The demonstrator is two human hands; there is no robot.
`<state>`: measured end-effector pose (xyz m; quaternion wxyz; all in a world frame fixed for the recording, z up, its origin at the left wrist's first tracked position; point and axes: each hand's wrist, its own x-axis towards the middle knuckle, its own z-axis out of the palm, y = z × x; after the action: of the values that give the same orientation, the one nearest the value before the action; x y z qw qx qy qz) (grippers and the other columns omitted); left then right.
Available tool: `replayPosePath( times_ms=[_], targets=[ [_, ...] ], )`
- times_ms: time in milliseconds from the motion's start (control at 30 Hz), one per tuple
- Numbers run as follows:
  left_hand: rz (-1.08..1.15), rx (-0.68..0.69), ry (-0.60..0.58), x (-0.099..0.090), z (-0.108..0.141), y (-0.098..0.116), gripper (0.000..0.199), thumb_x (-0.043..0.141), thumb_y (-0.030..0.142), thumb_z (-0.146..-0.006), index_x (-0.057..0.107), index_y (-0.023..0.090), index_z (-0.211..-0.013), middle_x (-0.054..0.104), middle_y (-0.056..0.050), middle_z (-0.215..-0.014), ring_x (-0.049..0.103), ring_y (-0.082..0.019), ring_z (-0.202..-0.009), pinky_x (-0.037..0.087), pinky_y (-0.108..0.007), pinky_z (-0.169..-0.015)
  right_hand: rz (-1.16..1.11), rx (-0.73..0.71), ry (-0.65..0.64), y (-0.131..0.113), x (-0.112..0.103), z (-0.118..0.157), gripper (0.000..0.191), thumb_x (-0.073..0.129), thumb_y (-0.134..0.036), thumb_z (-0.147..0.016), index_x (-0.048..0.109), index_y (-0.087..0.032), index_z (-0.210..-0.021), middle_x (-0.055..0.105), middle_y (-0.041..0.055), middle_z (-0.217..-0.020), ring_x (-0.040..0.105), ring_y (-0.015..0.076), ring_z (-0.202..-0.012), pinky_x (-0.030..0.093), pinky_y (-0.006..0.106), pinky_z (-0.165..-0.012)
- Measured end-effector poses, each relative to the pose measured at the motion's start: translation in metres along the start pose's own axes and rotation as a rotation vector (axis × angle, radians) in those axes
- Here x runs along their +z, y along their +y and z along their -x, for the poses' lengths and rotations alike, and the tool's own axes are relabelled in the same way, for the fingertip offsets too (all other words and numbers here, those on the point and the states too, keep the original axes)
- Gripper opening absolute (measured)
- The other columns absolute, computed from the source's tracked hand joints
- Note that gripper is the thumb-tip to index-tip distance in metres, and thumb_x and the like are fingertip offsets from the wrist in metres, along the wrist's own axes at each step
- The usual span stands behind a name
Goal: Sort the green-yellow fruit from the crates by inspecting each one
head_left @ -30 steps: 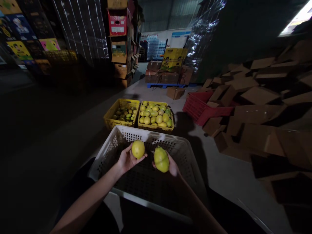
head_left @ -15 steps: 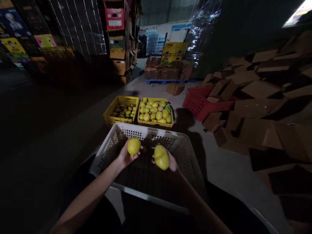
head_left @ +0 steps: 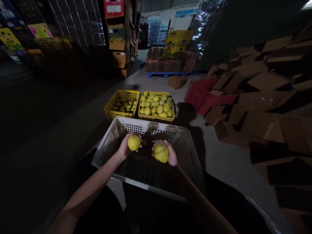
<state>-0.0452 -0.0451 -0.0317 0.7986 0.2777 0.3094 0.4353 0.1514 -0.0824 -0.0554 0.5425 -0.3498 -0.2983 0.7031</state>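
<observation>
The left hand [head_left: 126, 147] is curled around a round yellow fruit [head_left: 134, 142], fingers wrapped behind it and thumb along its near side. The right hand [head_left: 170, 155] grasps a second yellow-green fruit [head_left: 161, 152], slightly longer and with a small tip at its top, held from behind and beneath. The two fruits sit near each other but apart, the right one at about 4 o'clock from the left one.

Both hands hover inside the white perforated crate [head_left: 109, 143], which lies directly before the person; its floor is dark and its contents cannot be made out, apart from a small dim round shape between the two fruits.

Beyond the crate's far rim, at 12 o'clock, two yellow baskets stand touching side by side on the concrete floor [head_left: 219, 162]. The left yellow basket [head_left: 109, 114] holds a shallow layer of small greenish fruits; the right yellow basket [head_left: 156, 118] is heaped with larger yellow ones.

At about 1 o'clock from the baskets a red crate [head_left: 195, 97] lies tilted against a sprawling pile of flattened cardboard boxes [head_left: 263, 91], which fills the 2 to 4 o'clock side. At 12 o'clock, farther back, boxes rest on a blue pallet [head_left: 165, 74]. At 10 to 11 o'clock, stacked cartons [head_left: 117, 35] rise in the dark.
</observation>
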Motion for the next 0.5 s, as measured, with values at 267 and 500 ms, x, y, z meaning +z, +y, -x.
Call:
replayPosePath(
  times_ms=[267, 500],
  targets=[
    [-0.011, -0.061, -0.087, 0.0, 0.001, 0.0, 0.033, 0.048, 0.041, -0.083, 0.061, 0.011, -0.085, 0.066, -0.009, -0.074, 0.063, -0.018, -0.052, 0.045, -0.023, -0.033, 0.042, 0.008, -0.069, 0.004, 0.006, 0.004, 0.047, 0.059, -0.061, -0.071, 0.068, -0.015, -0.072, 0.07, 0.0114, -0.068, 0.068, 0.0241, -0.063, 0.053, 0.032, -0.048],
    [0.282, -0.252, 0.159, -0.017, -0.01, -0.008, 0.035, 0.042, 0.042, -0.09, 0.059, 0.015, -0.103, 0.066, -0.007, -0.073, 0.065, -0.016, -0.057, 0.05, -0.02, -0.041, -0.162, 0.204, 0.133, 0.016, -0.007, 0.002, 0.04, 0.046, -0.049, -0.086, 0.065, -0.017, -0.1, 0.072, 0.0091, -0.075, 0.069, 0.0226, -0.067, 0.055, 0.033, -0.054]
  ],
)
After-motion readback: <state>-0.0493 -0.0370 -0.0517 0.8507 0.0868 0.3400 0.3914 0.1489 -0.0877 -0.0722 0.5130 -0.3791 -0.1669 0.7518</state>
